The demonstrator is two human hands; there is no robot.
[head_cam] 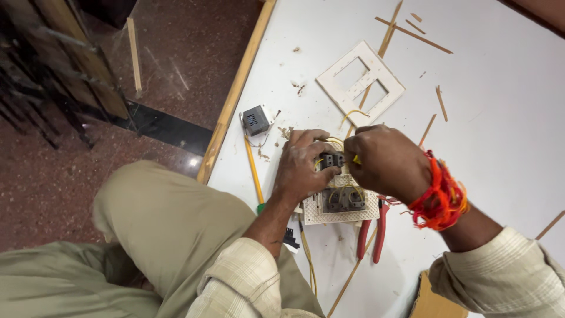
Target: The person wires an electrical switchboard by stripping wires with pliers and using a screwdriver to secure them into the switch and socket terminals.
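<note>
Both hands pinch yellow wire [338, 191] into the switch plate [340, 200], left hand [303, 168] steadying, right hand [382, 162] wiring; cover frame [360, 82] still off on the worktop [500, 118].

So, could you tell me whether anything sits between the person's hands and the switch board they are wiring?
Nothing visible does. The left hand already rests on the switch board, and the right hand pinches a yellow wire at its top. The red pliers lie beside the board.

White cover plate [361, 81], red pliers [372, 231]
</note>
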